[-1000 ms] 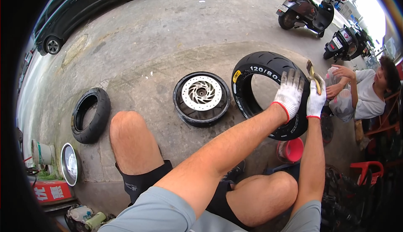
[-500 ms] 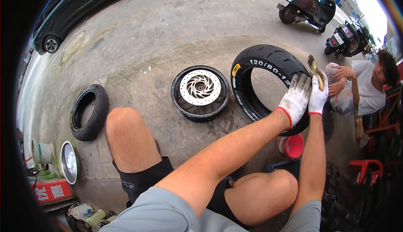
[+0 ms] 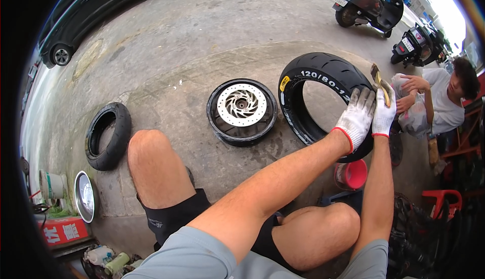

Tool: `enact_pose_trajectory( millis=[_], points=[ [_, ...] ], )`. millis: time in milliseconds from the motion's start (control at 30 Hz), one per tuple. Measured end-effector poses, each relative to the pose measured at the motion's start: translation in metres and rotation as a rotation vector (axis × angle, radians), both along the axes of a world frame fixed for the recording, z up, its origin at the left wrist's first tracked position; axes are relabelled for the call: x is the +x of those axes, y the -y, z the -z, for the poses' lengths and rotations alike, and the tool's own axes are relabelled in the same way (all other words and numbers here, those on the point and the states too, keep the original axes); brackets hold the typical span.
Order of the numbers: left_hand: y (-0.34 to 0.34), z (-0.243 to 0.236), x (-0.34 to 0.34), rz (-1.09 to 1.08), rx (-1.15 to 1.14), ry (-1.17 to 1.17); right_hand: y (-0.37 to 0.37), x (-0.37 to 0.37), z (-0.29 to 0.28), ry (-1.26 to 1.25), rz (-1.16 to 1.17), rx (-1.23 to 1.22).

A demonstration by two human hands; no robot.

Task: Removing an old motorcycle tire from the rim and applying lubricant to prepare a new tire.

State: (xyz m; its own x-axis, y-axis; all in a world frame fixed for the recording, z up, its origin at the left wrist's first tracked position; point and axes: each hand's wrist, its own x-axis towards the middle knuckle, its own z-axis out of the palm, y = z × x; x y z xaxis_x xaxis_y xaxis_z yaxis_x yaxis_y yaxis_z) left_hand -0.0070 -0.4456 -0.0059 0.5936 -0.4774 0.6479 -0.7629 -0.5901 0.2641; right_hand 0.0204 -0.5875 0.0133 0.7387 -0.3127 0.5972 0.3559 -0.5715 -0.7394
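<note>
My left hand (image 3: pixel 356 117), in a white glove with red cuff, lies open with fingers flat on the sidewall of a large black tire (image 3: pixel 318 64) with white lettering and a yellow sticker. Beside it my right hand (image 3: pixel 384 111), gloved alike, is closed on a yellow-handled tool (image 3: pixel 376 74), held at the tire's right side; the tool's type is unclear. Left of the tire lies a wheel rim (image 3: pixel 242 104) with a silver brake disc. A red bucket (image 3: pixel 353 177) sits below the tire, partly hidden by it.
A smaller tire (image 3: pixel 101 160), steel bowl (image 3: pixel 84 198) and white bucket (image 3: pixel 49 183) are at left. A dark car (image 3: pixel 101 1) and two scooters (image 3: pixel 369 13) stand beyond. A person (image 3: pixel 435 112) in white sits at right, near a red plastic stool (image 3: pixel 443 198).
Both hands and the large tire sit slightly higher in the picture, as does the rim. My left hand's fingers have shifted rightward on the tire, nearer my right hand.
</note>
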Motion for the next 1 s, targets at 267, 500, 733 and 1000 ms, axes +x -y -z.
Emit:
enact_pose_trajectory(
  millis=[267, 500, 733, 1000],
  points=[
    [0.003, -0.003, 0.000, 0.026, -0.009, -0.032, 0.003, -0.001, -0.002, -0.001, 0.017, -0.020],
    [0.000, -0.004, -0.001, 0.023, 0.020, -0.043, 0.005, 0.000, -0.001, -0.017, 0.005, -0.020],
    [0.002, -0.003, 0.002, 0.023, 0.029, -0.065, 0.003, 0.003, 0.000, -0.016, 0.004, -0.006],
    [0.020, 0.012, 0.006, 0.129, -0.271, -0.204, 0.035, 0.012, 0.020, -0.028, 0.019, -0.125]
  ],
)
